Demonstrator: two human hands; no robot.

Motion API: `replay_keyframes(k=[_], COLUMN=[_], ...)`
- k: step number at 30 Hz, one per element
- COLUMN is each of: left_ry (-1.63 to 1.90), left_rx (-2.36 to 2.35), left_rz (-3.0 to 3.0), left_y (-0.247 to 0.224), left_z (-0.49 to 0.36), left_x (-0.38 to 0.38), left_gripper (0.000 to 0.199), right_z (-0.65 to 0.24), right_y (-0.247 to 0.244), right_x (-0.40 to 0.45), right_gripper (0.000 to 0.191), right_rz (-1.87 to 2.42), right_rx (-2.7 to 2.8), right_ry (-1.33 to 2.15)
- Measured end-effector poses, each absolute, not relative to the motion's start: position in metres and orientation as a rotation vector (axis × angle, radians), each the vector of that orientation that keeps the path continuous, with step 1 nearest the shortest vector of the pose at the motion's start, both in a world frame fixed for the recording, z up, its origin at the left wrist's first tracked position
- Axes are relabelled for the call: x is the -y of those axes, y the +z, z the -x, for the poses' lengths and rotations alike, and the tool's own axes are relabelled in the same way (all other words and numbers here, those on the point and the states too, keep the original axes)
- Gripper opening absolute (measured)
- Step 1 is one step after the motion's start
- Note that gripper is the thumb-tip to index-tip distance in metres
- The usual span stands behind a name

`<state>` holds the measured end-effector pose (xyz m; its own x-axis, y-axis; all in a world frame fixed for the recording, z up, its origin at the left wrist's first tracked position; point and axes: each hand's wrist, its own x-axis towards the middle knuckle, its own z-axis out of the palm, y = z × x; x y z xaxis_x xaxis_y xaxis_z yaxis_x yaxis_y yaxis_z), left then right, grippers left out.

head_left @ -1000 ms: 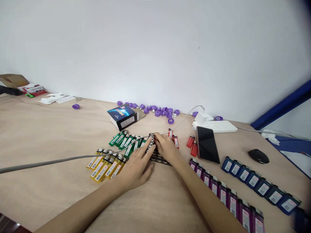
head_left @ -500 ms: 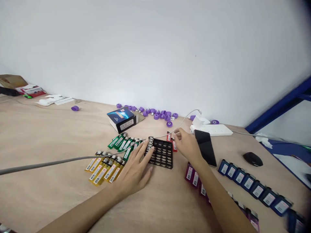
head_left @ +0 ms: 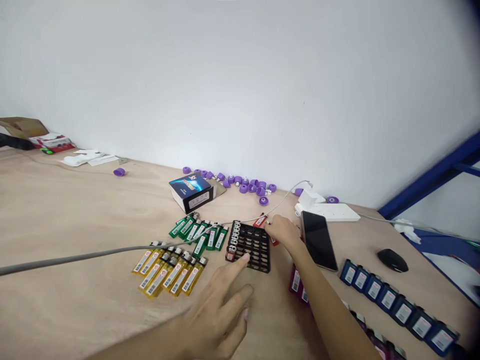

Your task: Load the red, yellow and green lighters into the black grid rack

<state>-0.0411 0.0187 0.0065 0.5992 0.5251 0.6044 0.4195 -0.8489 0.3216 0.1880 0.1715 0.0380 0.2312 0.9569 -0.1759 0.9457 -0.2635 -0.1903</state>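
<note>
The black gridded tray [head_left: 258,250] holds a column of lighters standing upright along its left side, the front one a red lighter [head_left: 230,255]. My left hand [head_left: 219,305] is open, its index finger stretched to the tray's front part and the other fingers loosely bent. Beyond the tray's right edge, my right hand [head_left: 283,231] has its fingers closed down on a red lighter [head_left: 275,242], most of which they cover. Another red lighter [head_left: 259,220] lies tilted just behind the tray. Green lighters [head_left: 201,243] and yellow lighters [head_left: 173,276] lie to the left.
A grey cable [head_left: 112,251] crosses over the lighters and tray to a white power strip [head_left: 337,212]. A blue box [head_left: 192,191] and purple caps [head_left: 243,188] sit near the wall. On the right are a phone [head_left: 318,240], mouse [head_left: 392,260], blue lighters [head_left: 387,299] and purple lighters [head_left: 296,281].
My left hand has drawn back off the tray's left side towards me, uncovering the lighter column. My right hand has come down onto the red lighters, and one now lies more tilted.
</note>
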Motion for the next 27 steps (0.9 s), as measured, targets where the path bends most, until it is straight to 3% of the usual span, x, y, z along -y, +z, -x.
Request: replay_keyframes(k=[17,27], left_ry=[1.204,1.225], left_rx=[-0.579,-0.508], left_rz=[-2.67,-2.32], left_y=[0.008,0.013], left_z=[0.039,0.035], left_x=[-0.017,-0.014], left_gripper=[0.039,0.037], right_z=[-0.17,-0.201], right_y=[0.033,0.057], right_x=[-0.21,-0.141], right_gripper=[0.035,0.029], right_rz=[2.382,2.197], right_rx=[1.841,1.551], right_ry=[0.458,0.228])
